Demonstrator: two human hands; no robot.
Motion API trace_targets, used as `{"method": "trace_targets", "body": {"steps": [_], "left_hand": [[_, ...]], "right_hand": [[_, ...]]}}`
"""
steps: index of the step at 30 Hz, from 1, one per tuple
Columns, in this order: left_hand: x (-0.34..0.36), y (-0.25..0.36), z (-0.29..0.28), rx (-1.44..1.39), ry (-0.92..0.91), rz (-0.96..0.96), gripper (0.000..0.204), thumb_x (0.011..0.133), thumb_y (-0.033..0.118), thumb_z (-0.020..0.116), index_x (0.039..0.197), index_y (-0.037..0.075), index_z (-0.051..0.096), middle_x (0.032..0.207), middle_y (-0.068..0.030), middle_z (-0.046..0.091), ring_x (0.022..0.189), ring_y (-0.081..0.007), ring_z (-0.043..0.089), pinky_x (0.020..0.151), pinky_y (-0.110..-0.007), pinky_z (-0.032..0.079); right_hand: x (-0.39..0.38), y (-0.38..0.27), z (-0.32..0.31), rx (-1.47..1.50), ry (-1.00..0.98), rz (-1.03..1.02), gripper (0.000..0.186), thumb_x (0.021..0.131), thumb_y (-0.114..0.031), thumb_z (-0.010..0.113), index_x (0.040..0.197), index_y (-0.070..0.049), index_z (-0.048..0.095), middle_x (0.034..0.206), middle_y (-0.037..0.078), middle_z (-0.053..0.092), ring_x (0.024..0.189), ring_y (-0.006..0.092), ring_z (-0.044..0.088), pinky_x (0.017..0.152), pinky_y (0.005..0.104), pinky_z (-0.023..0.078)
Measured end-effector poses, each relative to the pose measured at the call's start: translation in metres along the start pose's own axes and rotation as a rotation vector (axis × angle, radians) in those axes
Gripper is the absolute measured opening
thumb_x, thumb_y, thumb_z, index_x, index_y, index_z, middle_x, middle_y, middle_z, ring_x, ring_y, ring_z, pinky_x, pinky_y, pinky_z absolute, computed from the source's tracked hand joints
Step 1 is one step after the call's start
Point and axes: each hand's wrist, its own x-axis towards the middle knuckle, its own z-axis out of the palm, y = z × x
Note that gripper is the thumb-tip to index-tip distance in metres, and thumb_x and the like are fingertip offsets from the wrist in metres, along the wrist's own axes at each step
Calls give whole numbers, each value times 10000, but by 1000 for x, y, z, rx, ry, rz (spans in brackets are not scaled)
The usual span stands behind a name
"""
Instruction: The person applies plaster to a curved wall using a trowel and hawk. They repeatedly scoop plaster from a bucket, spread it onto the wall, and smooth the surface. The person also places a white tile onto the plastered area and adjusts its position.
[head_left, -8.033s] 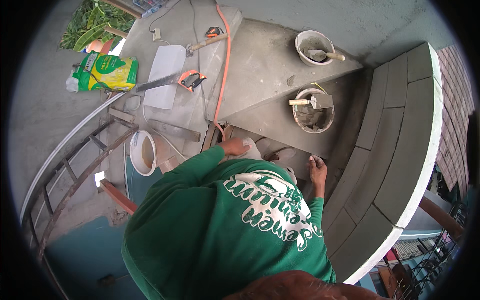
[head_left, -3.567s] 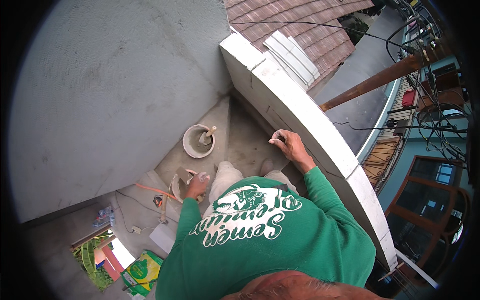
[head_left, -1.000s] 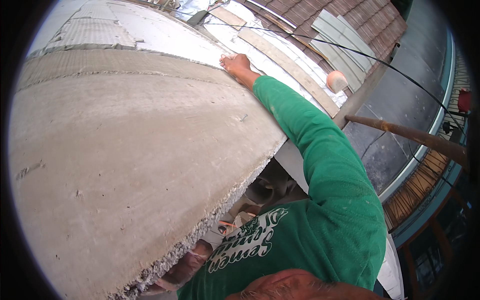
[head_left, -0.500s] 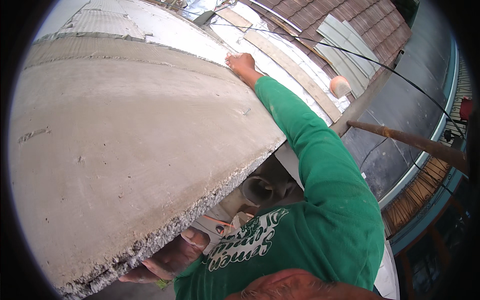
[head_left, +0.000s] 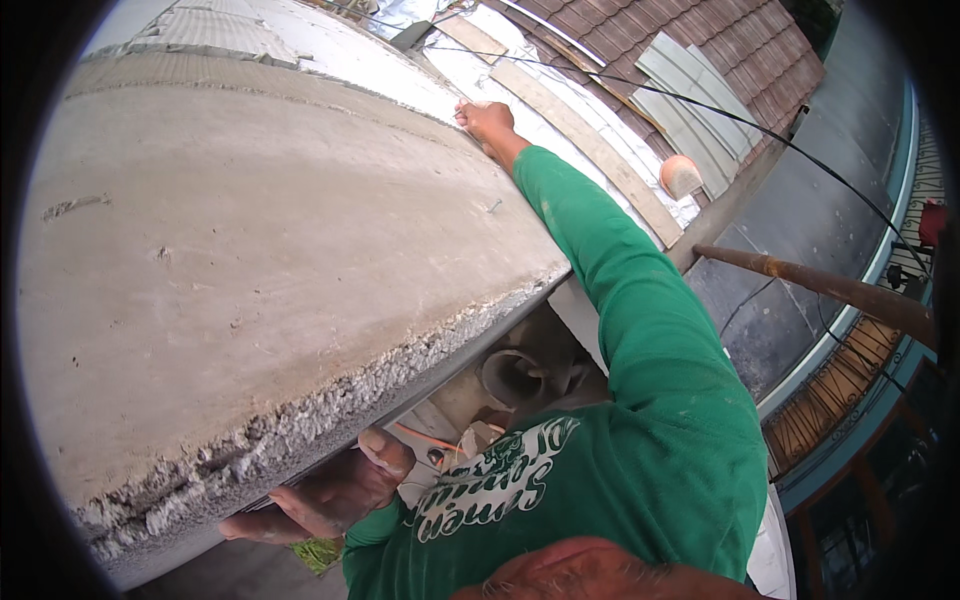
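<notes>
A large grey concrete panel with a rough, crumbly near edge fills the left of the head view. My left hand is under that edge at the lower left, fingers spread and bent up against the panel, thumb beside the rim. Far out at the panel's right edge, my right hand has its fingers curled over the border; some fingertips are hard to make out. My right arm, in a green sleeve, stretches along that side. A small bolt or nail sticks out of the panel's surface.
White sheeting with wooden planks lies beyond my right arm, near a brown tiled roof. A rusty pipe and dark cables cross the right side. Below the panel's edge sits a grey pipe opening.
The panel's near edge has shifted up and tilted, showing more of its side and underside. My left hand has moved slightly up and left with it; my right hand has barely moved.
</notes>
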Motion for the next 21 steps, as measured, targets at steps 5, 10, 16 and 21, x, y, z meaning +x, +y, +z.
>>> {"method": "trace_targets", "body": {"steps": [5,10,16,21], "left_hand": [[12,-4,-3,-24,7,66,821,887,448,604,1538,10,361,1669,-248,227,1609,-365,135,1301,-573,167],[12,0,-17,147,-115,196,811,906,469,619,1527,6,378,1652,-243,254,1609,-350,129,1304,-570,147],[-8,6,3,30,29,73,785,887,505,671,1484,45,454,1634,-196,314,1587,-310,194,1300,-565,134],[-21,0,3,154,117,31,742,798,584,728,1364,115,629,1557,-149,477,1504,-262,376,1227,-552,233]], "right_hand": [[10,-56,-26,174,119,-229,314,1015,-267,669,883,-8,786,810,97,773,700,141,722,643,289,564],[-66,-74,-83,-555,-94,-403,422,974,-534,677,1038,-150,840,856,35,719,778,177,645,744,375,524],[-212,-92,-195,-110,-400,-115,419,1022,-419,685,1093,-9,738,850,33,642,794,137,624,678,300,498],[-331,-81,-272,10,-339,-145,344,1062,-375,641,1057,-40,715,862,1,637,772,87,628,618,232,491]]}}
